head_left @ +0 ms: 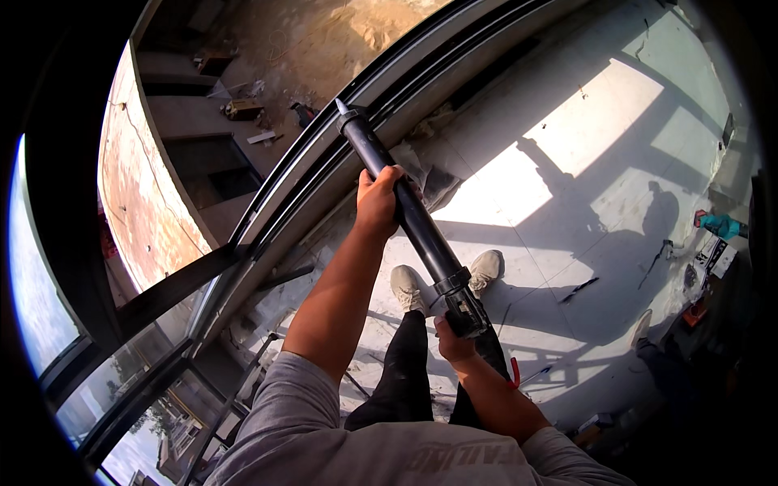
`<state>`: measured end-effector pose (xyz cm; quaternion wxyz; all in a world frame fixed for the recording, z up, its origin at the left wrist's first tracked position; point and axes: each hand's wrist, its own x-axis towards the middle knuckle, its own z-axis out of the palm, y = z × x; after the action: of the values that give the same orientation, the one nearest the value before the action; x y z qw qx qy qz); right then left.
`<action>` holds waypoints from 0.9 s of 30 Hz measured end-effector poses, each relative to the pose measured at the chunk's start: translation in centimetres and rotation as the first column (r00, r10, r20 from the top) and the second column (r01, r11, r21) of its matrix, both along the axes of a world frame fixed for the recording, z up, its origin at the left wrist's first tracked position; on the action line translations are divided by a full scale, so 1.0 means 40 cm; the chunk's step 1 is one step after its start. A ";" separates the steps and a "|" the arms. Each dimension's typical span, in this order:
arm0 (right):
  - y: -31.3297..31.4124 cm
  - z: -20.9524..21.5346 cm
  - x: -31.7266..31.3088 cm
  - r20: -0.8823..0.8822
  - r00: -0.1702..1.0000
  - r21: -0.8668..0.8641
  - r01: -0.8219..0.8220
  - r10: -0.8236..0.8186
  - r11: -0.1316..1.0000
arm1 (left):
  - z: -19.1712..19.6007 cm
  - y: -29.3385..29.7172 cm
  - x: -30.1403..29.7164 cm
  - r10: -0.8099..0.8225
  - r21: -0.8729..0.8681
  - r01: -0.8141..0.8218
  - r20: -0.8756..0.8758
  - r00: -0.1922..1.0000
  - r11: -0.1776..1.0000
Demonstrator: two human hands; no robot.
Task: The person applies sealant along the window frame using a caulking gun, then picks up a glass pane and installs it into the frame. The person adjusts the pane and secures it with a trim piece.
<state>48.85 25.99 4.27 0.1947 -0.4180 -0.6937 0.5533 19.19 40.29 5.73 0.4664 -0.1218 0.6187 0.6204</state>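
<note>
1. Left hand (378, 201) is wrapping fully closed around the upper barrel of the black caulking gun (413, 219), fingers curling over the tube.
2. Right hand (454, 340) is gripping the gun's handle and trigger end at the near end, fist closed tight; fingers mostly hidden behind the frame.
3. Caulking gun is slanting from near right up to far left, its pale nozzle tip (341, 106) sitting at the dark window frame rail (324, 154).
4. Frame rail is running diagonally across the scene, with a drop to a dirt yard with debris (243, 109) on the far left beyond it.
5. Person's beige shoes (408, 287) are standing on the pale tiled floor (616, 105), directly below the gun.
6. Sunlight is casting bright patches and frame shadows over the floor on the right.
7. A teal tool (720, 226) and small boxes are lying at the far right edge, well apart from the hands.
8. A thin dark tool (579, 289) is lying on the floor right of the shoes.
</note>
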 end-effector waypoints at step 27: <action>-0.302 -0.063 -0.069 -0.179 0.976 -0.343 -0.177 0.120 0.922 | -0.023 -0.522 -0.123 0.154 -0.005 -0.154 -0.017 0.988 0.988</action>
<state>46.11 13.91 1.76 0.1260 -0.3484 -0.5942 0.7139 14.25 19.42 4.81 0.4118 -0.1655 0.6131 0.6536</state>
